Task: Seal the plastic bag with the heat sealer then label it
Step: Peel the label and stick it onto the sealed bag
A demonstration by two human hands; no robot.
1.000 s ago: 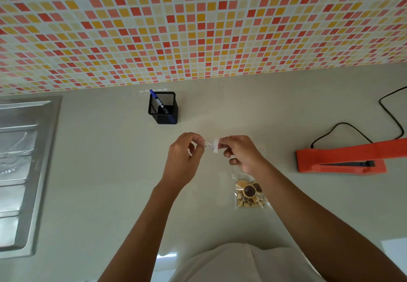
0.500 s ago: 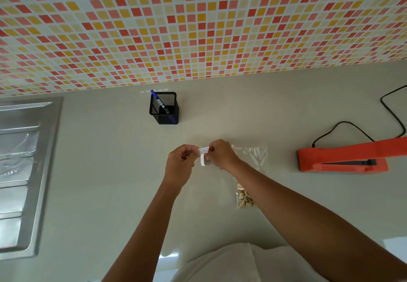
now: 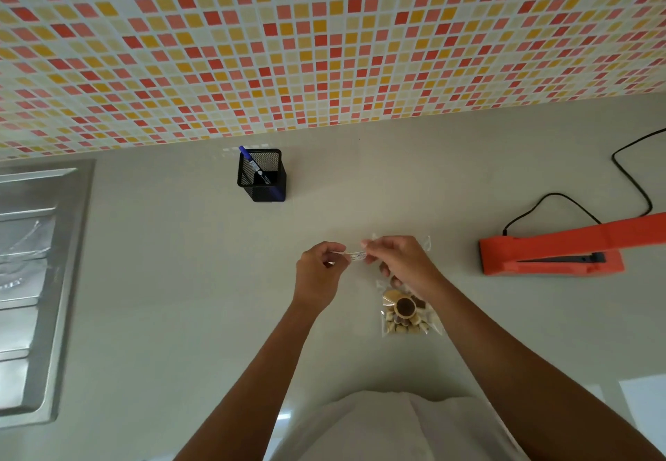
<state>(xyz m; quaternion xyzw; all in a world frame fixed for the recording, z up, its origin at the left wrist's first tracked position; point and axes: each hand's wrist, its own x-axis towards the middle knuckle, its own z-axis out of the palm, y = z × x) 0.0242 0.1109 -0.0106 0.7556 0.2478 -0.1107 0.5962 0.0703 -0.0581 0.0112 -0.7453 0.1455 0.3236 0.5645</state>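
A small clear plastic bag (image 3: 409, 318) of tan and brown snack pieces lies flat on the pale counter, partly under my right wrist. Above it I hold a small white label strip (image 3: 355, 255) between both hands. My left hand (image 3: 319, 275) pinches its left end and my right hand (image 3: 403, 262) pinches its right end. The orange heat sealer (image 3: 551, 253) stands to the right, its arm raised, well apart from both hands.
A black mesh pen cup (image 3: 262, 179) with a blue pen stands near the tiled wall. A black cable (image 3: 634, 186) loops from the sealer toward the right edge. A steel sink drainboard (image 3: 32, 280) fills the left side.
Both hands shifted slightly right and stretched the label flat between them. My right forearm moved off the bag, so its contents show again.
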